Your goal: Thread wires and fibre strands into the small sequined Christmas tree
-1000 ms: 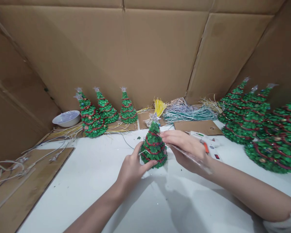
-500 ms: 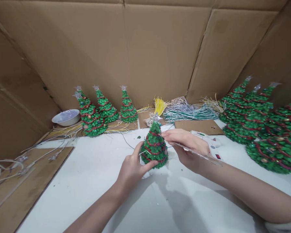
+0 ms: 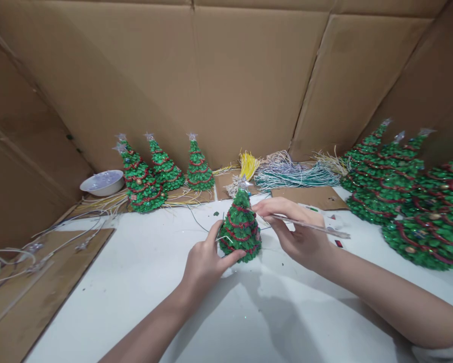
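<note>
A small green Christmas tree (image 3: 240, 227) with red garlands and a clear star on top stands upright on the white table in front of me. My left hand (image 3: 208, 256) is closed around its lower left side, thumb across the front near the base. A short white wire pokes out by those fingers. My right hand (image 3: 300, 229) pinches a thin, stick-like brush (image 3: 317, 226), its tip hidden or touching the tree's upper right side. The brush's rear end points right, over the wrist.
More decorated trees stand at back left (image 3: 141, 184) and on the right (image 3: 434, 217). A white bowl (image 3: 104, 183) sits at far left. Bundles of coloured wires (image 3: 298, 174) lie along the cardboard wall (image 3: 249, 75). Star lights (image 3: 37, 259) rest on cardboard at left.
My right hand has turned slightly, so the brush lies flatter, with its rear end raised. The left hand and the tree have stayed in place.
</note>
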A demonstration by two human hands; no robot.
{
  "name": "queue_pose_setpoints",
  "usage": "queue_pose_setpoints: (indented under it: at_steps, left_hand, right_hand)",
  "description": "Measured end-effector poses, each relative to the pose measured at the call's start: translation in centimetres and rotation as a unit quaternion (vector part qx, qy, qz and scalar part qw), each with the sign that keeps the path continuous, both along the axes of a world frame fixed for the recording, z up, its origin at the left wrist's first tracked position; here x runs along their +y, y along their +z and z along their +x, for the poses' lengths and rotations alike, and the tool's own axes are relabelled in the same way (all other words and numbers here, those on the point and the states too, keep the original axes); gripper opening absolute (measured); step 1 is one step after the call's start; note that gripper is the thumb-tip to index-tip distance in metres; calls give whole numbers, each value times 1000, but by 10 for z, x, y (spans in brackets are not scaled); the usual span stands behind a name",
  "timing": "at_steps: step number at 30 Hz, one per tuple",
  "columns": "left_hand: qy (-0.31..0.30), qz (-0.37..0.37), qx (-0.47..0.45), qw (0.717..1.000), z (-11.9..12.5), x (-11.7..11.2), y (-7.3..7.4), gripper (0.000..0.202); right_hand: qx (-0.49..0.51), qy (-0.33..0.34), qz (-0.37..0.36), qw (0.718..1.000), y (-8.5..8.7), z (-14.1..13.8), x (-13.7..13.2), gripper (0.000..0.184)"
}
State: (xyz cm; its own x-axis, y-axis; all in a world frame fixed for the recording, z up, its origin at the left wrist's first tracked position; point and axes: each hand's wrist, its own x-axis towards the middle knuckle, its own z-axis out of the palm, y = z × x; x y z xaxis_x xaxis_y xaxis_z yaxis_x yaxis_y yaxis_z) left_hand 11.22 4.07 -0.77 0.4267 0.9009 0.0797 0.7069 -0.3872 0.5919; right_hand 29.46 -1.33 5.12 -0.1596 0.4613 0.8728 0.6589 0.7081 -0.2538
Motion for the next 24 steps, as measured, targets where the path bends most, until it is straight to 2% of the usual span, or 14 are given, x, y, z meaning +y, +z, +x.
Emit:
queue_pose_setpoints:
  at_steps: [7,17,24]
  left_hand:
    - [-7,10,-8,1000,0,0,-1,75]
    - [-5,4,-1,1000,-1,0,-2,78]
    - [-10,19,16,1000,-1,1,-2,77]
  right_hand:
    - [4,9,-12,1000,2,1,0,17]
    - [-48,23,-15,998,4,3,2,18]
    - [36,2,33,999,-3,1,5,22]
